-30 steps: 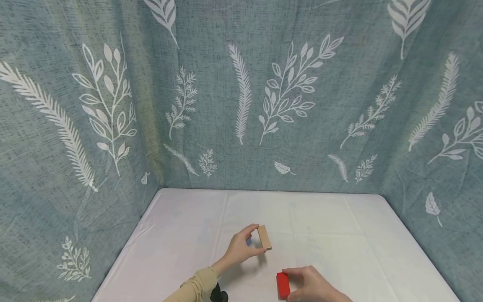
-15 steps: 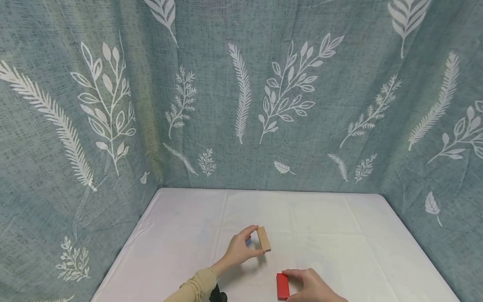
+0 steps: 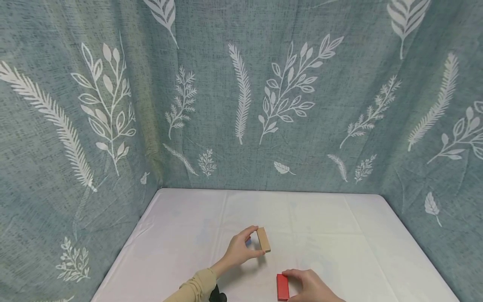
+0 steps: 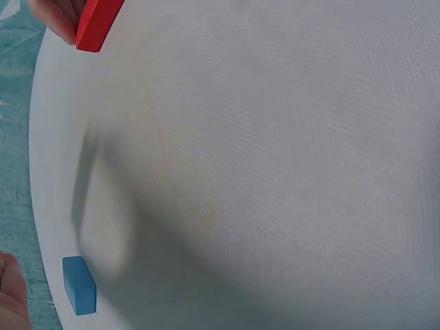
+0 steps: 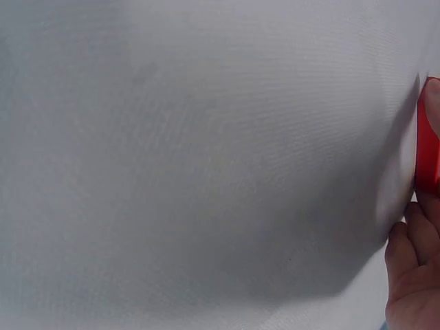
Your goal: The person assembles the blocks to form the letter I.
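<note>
Barely anything moved in the last second: your left hand still pinches the tan block above the counter, right hand grips the red block at 5 o'clock, nudged slightly upright.

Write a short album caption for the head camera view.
Left hand holds a tan block; right hand grips a red block.

Your left hand pinches a tan wooden block above the white worktop, a blue block just behind it; your right hand holds a red block.
</note>
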{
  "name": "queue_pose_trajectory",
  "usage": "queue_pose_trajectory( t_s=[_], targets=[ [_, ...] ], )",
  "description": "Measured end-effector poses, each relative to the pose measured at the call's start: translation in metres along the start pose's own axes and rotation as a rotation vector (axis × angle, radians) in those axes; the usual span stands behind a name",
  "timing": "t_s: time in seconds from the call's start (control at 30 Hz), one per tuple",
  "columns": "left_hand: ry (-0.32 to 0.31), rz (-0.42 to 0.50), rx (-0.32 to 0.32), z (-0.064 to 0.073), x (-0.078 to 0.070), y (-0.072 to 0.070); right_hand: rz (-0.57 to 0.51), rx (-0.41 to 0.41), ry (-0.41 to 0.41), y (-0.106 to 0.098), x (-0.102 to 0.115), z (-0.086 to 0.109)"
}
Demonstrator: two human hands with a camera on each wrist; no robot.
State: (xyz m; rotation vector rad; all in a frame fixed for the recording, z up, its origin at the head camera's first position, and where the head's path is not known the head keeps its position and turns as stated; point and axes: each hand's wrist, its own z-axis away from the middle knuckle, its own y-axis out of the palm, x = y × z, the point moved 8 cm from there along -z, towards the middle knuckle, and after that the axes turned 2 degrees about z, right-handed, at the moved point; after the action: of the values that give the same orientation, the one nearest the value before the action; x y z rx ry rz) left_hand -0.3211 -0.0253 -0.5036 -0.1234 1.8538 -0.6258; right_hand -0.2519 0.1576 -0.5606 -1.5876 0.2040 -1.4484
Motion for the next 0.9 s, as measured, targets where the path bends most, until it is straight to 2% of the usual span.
queue_pose_trajectory(
  t_s=[0.2,0.43,0.57,0.7,0.8,0.9],
  targets=[
    [0.005,-0.003,-0.002,0.0004,0.0004,0.0003,0.011,-0.003,-0.012,-0.0002,-0.0009,0.0006],
    [0.005,-0.005,0.004,0.0021,0.0007,0.001,0.033,-0.062,-0.105,-0.0065,0.0035,0.0028],
    [0.002,-0.001,0.004,0.0023,0.0022,0.001,-0.111,-0.077,-0.09,-0.0095,0.0042,0.0032],
    [0.002,0.008,0.006,0.0027,0.0029,0.0014,-0.289,-0.058,-0.029,-0.0066,0.0017,0.0046],
    [0.001,0.013,0.009,0.0028,0.003,0.0019,-0.34,-0.047,0.002,-0.0028,-0.0004,0.0057],
    [0.0,0.009,0.009,0.0031,0.0026,0.0024,-0.332,-0.054,-0.01,-0.0005,-0.0014,0.0057]
  ],
)
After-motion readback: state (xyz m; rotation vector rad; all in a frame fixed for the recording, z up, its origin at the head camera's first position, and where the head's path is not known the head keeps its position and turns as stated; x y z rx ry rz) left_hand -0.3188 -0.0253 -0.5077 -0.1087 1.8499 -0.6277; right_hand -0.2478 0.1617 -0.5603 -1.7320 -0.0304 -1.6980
